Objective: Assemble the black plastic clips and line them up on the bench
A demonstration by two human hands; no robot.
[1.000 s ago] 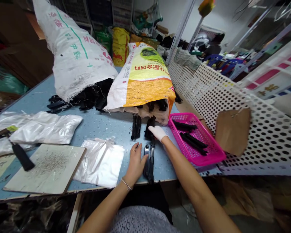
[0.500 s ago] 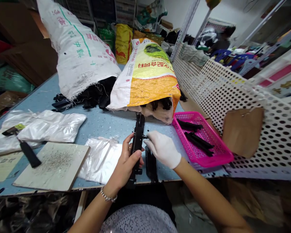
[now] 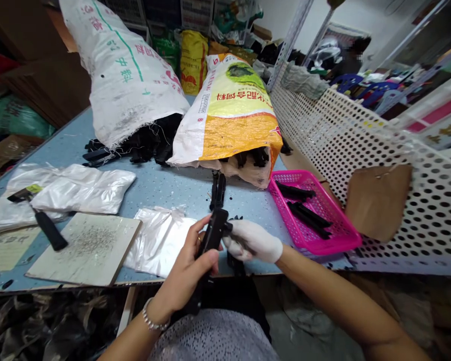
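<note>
My left hand [image 3: 184, 276], bare and with a bracelet at the wrist, is wrapped round a long black plastic part [image 3: 215, 231], tilted with its lower end towards my lap. In a white glove, my right hand [image 3: 253, 241] pinches a small black knob [image 3: 227, 227] on the part's right side; its fingertips are partly hidden. Another black plastic piece [image 3: 218, 190] lies on the table just beyond the held part. A further black piece [image 3: 236, 266] sits under the gloved hand, mostly covered.
A pink basket [image 3: 304, 245] at right holds black parts. Two woven sacks [image 3: 135, 95] [image 3: 240, 135] spill black pieces at the back. On the left are a hammer [image 3: 49, 230], a square board [image 3: 78, 265] and plastic bags [image 3: 86, 188]. A perforated white panel [image 3: 383, 145] borders the right side.
The held black part has moved down towards me and tilted, coming apart in view from the piece beyond it. My gloved hand has moved slightly down with it, its fingers more curled.
</note>
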